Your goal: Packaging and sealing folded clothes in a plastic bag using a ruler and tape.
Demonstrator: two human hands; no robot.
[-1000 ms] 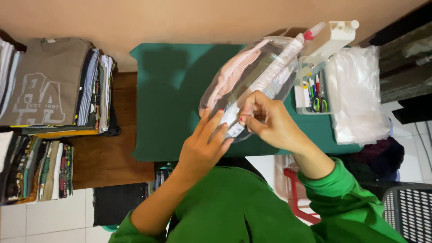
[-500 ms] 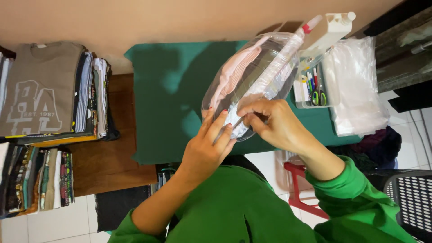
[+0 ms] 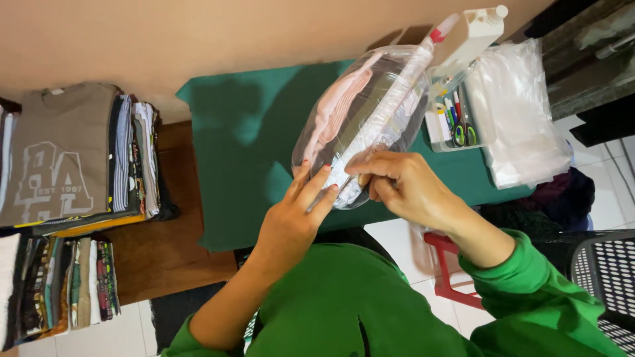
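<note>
With the bag (image 3: 370, 119) raised over the table's (image 3: 245, 152) near edge, the left hand (image 3: 291, 221) lies flat against its end and the right hand (image 3: 403, 188) pinches the flap, best pressed smooth, slowly.

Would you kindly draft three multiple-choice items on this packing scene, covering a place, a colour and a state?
1. Where does the clear tray of scissors and pens sit?
A. on the green table
B. on the floor
C. on the stacked shirts

2. What colour are the person's sleeves?
A. red
B. green
C. white

3. How is the clear bag with the folded pink garment held?
A. lying flat and untouched
B. hanging from a hook
C. between both hands at its near end

Answers: 1 A, the tray rests on the green cloth; 2 B, both sleeves are green; 3 C, the left hand and right hand meet at the bag's near end.
</note>
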